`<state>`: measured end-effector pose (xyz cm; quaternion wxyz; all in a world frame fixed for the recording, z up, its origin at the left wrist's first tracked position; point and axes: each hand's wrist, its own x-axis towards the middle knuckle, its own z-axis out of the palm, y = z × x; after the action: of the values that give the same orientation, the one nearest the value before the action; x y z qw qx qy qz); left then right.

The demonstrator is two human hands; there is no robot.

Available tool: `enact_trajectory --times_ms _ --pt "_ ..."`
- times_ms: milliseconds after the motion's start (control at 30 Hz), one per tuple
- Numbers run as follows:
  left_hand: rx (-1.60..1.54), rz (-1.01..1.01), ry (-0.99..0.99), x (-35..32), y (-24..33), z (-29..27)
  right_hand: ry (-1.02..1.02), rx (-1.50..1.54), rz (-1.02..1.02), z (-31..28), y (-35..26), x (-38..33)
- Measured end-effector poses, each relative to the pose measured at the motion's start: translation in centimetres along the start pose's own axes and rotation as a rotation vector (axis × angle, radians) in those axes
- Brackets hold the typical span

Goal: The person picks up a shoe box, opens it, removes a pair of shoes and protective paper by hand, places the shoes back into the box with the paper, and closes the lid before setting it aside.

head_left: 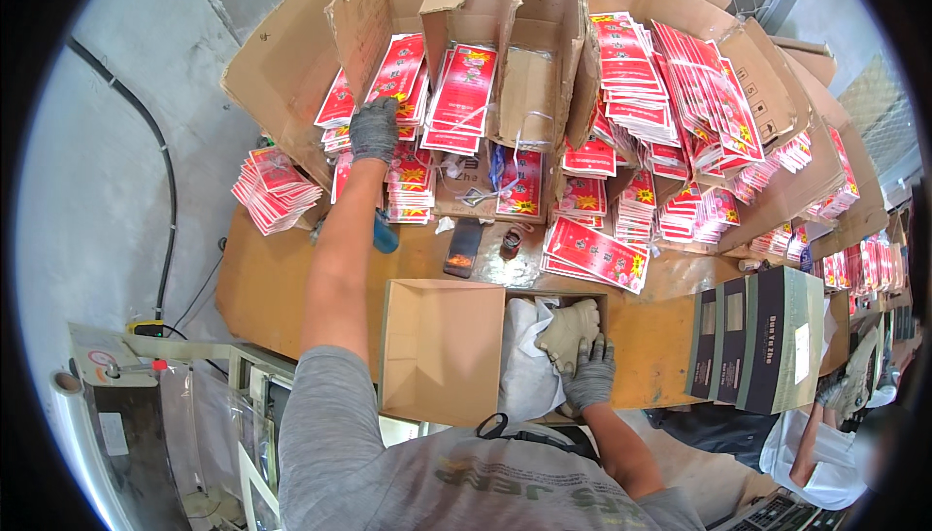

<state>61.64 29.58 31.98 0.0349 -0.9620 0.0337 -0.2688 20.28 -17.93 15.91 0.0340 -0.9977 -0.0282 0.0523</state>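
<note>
My left hand (pixel 374 130), in a grey knit glove, reaches to the lower end of a stack of red printed leaflets (pixel 399 70) in a cardboard compartment. Its fingers are bent together at the stack; their tips are hidden. My right hand (pixel 590 378), gloved alike, lies with fingers spread against a beige shoe (pixel 569 330). That shoe sits in a shoebox (pixel 605 304), beside white wrapping paper (pixel 527 356) that covers whatever is under it. To the left, the shoebox's lid (pixel 443 348) lies open, inner side up.
More red leaflets (pixel 461 94) fill the cardboard dividers (pixel 550 7) along the far side. A phone (pixel 463 248) and a small dark jar (pixel 511 243) stand on the wooden table (pixel 641 347). Dark shoeboxes (pixel 759 340) stand at right, near another person (pixel 811 453).
</note>
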Motion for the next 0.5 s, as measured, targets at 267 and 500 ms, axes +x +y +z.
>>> enact_trajectory --times_ms 267,500 --pt "-0.503 0.234 0.522 -15.5 11.8 -8.5 -0.072 0.012 0.028 1.5 1.1 -0.2" --pt "-1.082 0.597 -0.251 -39.7 26.7 -12.2 -0.076 0.004 0.03 0.7 1.0 0.0"
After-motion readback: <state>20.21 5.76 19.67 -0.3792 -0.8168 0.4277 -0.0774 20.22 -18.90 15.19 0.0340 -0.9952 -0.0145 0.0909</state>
